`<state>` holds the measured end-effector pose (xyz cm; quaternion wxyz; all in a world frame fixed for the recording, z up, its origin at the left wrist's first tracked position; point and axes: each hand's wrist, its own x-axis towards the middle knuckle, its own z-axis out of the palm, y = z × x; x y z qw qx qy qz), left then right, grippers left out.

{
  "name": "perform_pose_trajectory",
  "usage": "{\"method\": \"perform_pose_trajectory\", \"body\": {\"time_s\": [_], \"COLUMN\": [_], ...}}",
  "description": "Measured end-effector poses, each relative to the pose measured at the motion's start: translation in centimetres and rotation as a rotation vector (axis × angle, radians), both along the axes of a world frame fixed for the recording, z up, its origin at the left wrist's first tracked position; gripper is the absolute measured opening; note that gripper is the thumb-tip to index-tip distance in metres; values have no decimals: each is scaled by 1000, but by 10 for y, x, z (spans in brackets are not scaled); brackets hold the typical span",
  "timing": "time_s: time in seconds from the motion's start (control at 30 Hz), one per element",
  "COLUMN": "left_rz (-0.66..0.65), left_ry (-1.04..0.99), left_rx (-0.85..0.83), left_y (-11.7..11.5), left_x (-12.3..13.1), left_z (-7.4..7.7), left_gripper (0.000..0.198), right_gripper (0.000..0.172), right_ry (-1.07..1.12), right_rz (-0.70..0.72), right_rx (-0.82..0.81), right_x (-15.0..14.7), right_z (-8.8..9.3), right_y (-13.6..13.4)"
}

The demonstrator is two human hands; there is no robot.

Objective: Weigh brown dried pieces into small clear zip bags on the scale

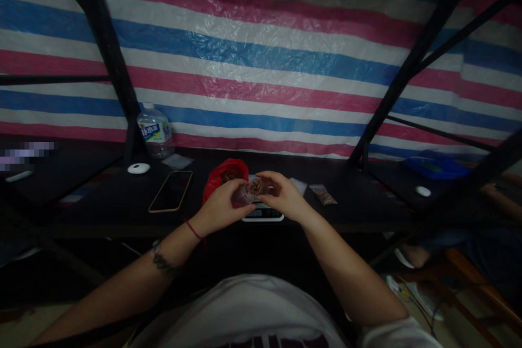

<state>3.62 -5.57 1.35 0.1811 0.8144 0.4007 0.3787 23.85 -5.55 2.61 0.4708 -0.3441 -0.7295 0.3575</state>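
Nearest are the wearer's white shirt and two bare forearms reaching to the desk, a thin red cord round the left wrist and a dark beaded bracelet lower on that arm. The left hand and the right hand face each other, fingers curled, gripping a small clear bag between them; brown pieces show inside it. The bag is over a scale, whose white front edge and dark display show just below the fingers. Close beside the left hand, partly hidden by it, stands an open red bag with more brown bits in it. Farther left of that hand lies a phone, dark screen up. Just beyond the right hand is a pale flat sheet, and to its right a small filled packet. Well to the right of the hands, part of another person shows, a foot below desk height. Beyond the phone, left of the hands, are a white rounded case, a clear flat piece of plastic and a large clear bottle. Behind everything hangs a striped plastic sheet in red, white and blue, with dark frame bars before it.
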Motion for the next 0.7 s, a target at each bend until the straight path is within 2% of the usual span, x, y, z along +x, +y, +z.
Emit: {"method": "perform_pose_trajectory", "body": {"time_s": [0.23,0.4,0.53,0.63,0.7], "left_rz": [-53,-114,-115,-71,-43], "left_ry": [-77,-164,-215,-262,-311], "left_rx": [-40,-118,-125,-127,-127], "left_y": [-8,-11,-14,-13,-7], "left_x": [8,12,13,10,1], "left_z": [0,-4,-4,3,10], "left_gripper": [54,54,48,43,40], "right_gripper": [32,36,42,48,46], "right_ry": [-93,-94,-34,21,51], "right_rz": [6,36,32,12,-28], "right_rx": [45,101,93,100,119], "right_x": [4,4,4,6,8], "right_z": [13,21,20,17,14], "right_y": [-11,-19,-20,-15,-9]}}
